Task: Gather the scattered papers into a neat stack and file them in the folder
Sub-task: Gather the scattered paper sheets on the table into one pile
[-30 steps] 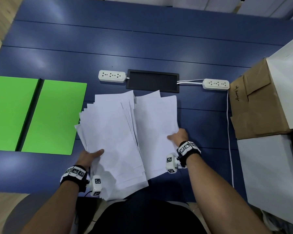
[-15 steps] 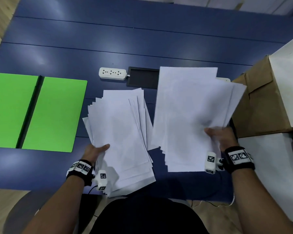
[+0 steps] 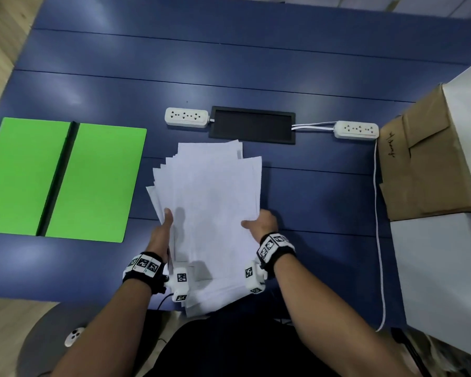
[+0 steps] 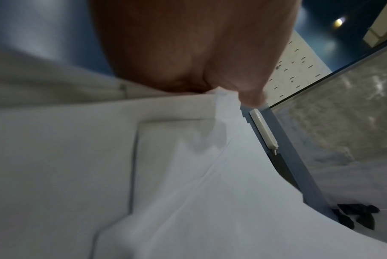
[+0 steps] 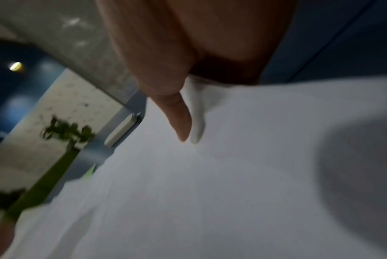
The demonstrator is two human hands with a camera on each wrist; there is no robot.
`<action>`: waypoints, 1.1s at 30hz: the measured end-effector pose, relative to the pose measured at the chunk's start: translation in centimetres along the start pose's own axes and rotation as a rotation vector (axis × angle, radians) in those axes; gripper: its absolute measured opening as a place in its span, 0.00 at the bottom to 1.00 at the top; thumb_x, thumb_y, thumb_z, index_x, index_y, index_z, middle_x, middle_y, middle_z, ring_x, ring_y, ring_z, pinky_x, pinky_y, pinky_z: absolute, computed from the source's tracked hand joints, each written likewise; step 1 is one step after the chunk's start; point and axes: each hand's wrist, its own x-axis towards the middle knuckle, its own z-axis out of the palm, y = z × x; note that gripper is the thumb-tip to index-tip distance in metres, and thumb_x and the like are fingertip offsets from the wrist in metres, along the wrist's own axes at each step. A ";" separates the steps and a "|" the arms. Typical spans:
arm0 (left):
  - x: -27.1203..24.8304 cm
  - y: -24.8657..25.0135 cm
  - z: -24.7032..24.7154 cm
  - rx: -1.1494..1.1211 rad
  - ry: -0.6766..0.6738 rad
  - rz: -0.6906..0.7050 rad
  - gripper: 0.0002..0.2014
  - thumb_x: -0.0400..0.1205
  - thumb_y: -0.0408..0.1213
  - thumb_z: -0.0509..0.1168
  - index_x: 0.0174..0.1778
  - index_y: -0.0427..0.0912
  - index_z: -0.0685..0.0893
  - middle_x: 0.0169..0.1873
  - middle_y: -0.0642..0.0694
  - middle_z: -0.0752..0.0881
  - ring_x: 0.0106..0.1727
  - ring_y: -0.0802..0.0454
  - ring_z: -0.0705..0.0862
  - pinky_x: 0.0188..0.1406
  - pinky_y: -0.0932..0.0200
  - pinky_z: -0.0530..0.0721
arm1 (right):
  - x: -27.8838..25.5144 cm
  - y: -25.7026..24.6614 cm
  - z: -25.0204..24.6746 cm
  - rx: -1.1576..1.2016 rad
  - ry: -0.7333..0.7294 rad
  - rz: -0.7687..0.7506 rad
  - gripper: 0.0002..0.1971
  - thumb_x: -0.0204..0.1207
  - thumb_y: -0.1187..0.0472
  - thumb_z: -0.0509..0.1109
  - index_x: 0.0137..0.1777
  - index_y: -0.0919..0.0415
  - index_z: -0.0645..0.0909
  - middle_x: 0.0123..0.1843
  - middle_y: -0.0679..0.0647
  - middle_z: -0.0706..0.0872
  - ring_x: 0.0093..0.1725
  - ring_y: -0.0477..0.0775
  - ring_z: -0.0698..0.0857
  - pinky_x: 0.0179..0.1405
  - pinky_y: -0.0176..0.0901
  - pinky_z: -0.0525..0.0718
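Observation:
A fanned pile of white papers (image 3: 210,202) lies in the middle of the blue table (image 3: 256,63), its near edge hanging over the table's front. My left hand (image 3: 165,227) grips the pile's left edge, thumb on top. My right hand (image 3: 259,223) grips the right edge, thumb on the top sheet. The left wrist view shows the papers (image 4: 188,175) pinched under my left hand's thumb (image 4: 250,98). In the right wrist view my right hand's thumb (image 5: 181,122) lies on the papers (image 5: 232,175). The open green folder (image 3: 63,180) lies flat to the left.
Two white power strips (image 3: 186,117) (image 3: 356,129) flank a black cable hatch (image 3: 252,125) behind the papers. A brown cardboard box (image 3: 419,164) and white boxes (image 3: 441,273) stand at the right edge. A white cable (image 3: 377,227) runs along the table's right side.
My right hand has carried its sheaf of sheets back from the right and laid it onto the pile in my left hand. The two heaps are now one.

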 end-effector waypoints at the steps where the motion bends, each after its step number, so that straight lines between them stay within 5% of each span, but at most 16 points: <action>1: -0.6 0.4 0.3 0.037 -0.013 0.023 0.42 0.73 0.76 0.66 0.67 0.41 0.81 0.53 0.44 0.87 0.57 0.42 0.86 0.61 0.46 0.83 | -0.2 -0.3 0.2 -0.084 0.076 -0.015 0.24 0.67 0.56 0.81 0.63 0.60 0.83 0.66 0.58 0.82 0.65 0.62 0.82 0.57 0.49 0.84; 3: -1.1 0.6 0.6 0.082 -0.040 0.050 0.29 0.80 0.59 0.73 0.65 0.38 0.83 0.50 0.44 0.87 0.54 0.44 0.85 0.55 0.52 0.81 | -0.5 -1.0 0.4 -0.085 0.210 0.007 0.33 0.64 0.55 0.80 0.69 0.59 0.75 0.71 0.57 0.71 0.70 0.63 0.73 0.61 0.53 0.80; 6: -1.5 0.9 0.6 0.104 -0.081 0.045 0.21 0.76 0.45 0.81 0.58 0.37 0.86 0.49 0.44 0.90 0.55 0.43 0.88 0.59 0.51 0.82 | -0.2 -1.8 0.5 0.063 0.203 0.046 0.35 0.67 0.59 0.80 0.72 0.63 0.70 0.71 0.59 0.71 0.65 0.66 0.80 0.57 0.48 0.80; 8: -1.2 0.8 0.8 0.097 -0.093 0.025 0.26 0.68 0.44 0.85 0.57 0.33 0.89 0.50 0.42 0.93 0.56 0.40 0.91 0.62 0.47 0.86 | 0.4 -1.7 0.6 0.169 0.136 0.078 0.33 0.67 0.63 0.79 0.72 0.64 0.71 0.69 0.57 0.77 0.62 0.65 0.84 0.56 0.47 0.83; 11: -0.4 0.4 0.7 0.142 -0.099 0.027 0.24 0.69 0.42 0.86 0.54 0.33 0.90 0.43 0.41 0.93 0.46 0.40 0.92 0.48 0.50 0.89 | 1.1 -1.2 0.4 0.315 0.037 0.120 0.26 0.67 0.64 0.81 0.65 0.65 0.80 0.58 0.56 0.87 0.57 0.61 0.89 0.51 0.43 0.82; 13: -0.2 0.4 0.6 0.167 -0.105 0.014 0.24 0.67 0.43 0.87 0.53 0.32 0.90 0.43 0.38 0.94 0.45 0.36 0.93 0.50 0.45 0.91 | 1.6 -0.6 0.2 0.348 -0.024 0.127 0.18 0.66 0.65 0.82 0.57 0.64 0.87 0.53 0.56 0.92 0.52 0.60 0.91 0.48 0.43 0.85; 16: 0.3 0.1 0.3 0.193 -0.085 -0.024 0.28 0.65 0.42 0.87 0.55 0.29 0.89 0.42 0.36 0.94 0.44 0.36 0.92 0.51 0.44 0.90 | 2.1 0.3 -0.1 0.379 -0.103 0.129 0.18 0.63 0.63 0.84 0.53 0.63 0.90 0.50 0.55 0.93 0.52 0.59 0.92 0.54 0.47 0.88; 21: 2.2 -0.9 -0.3 0.229 -0.049 -0.061 0.41 0.49 0.56 0.91 0.52 0.35 0.91 0.44 0.37 0.95 0.49 0.33 0.93 0.59 0.32 0.90 | 1.2 0.8 -0.3 0.406 -0.186 0.134 0.08 0.70 0.67 0.80 0.45 0.60 0.85 0.44 0.52 0.90 0.47 0.58 0.89 0.53 0.46 0.85; 26: 0.3 0.0 0.9 0.238 -0.096 -0.029 0.37 0.56 0.56 0.89 0.56 0.40 0.90 0.49 0.42 0.95 0.54 0.37 0.92 0.55 0.38 0.91 | 0.4 1.5 1.4 0.408 -0.243 0.126 0.18 0.70 0.64 0.81 0.60 0.67 0.87 0.55 0.58 0.92 0.56 0.60 0.91 0.57 0.49 0.88; 30: -0.1 0.1 1.3 0.243 -0.070 0.018 0.23 0.69 0.46 0.85 0.48 0.32 0.89 0.46 0.35 0.93 0.49 0.36 0.92 0.51 0.47 0.88 | 0.2 1.4 1.1 0.501 -0.175 0.121 0.16 0.72 0.64 0.80 0.59 0.66 0.88 0.54 0.57 0.93 0.55 0.59 0.92 0.55 0.47 0.88; 33: -0.3 0.0 1.5 0.229 -0.096 0.007 0.31 0.61 0.47 0.87 0.52 0.29 0.90 0.47 0.34 0.94 0.48 0.33 0.93 0.56 0.40 0.90 | 0.1 1.2 0.8 0.529 -0.115 0.117 0.17 0.70 0.64 0.80 0.58 0.67 0.88 0.54 0.57 0.93 0.56 0.59 0.91 0.62 0.54 0.88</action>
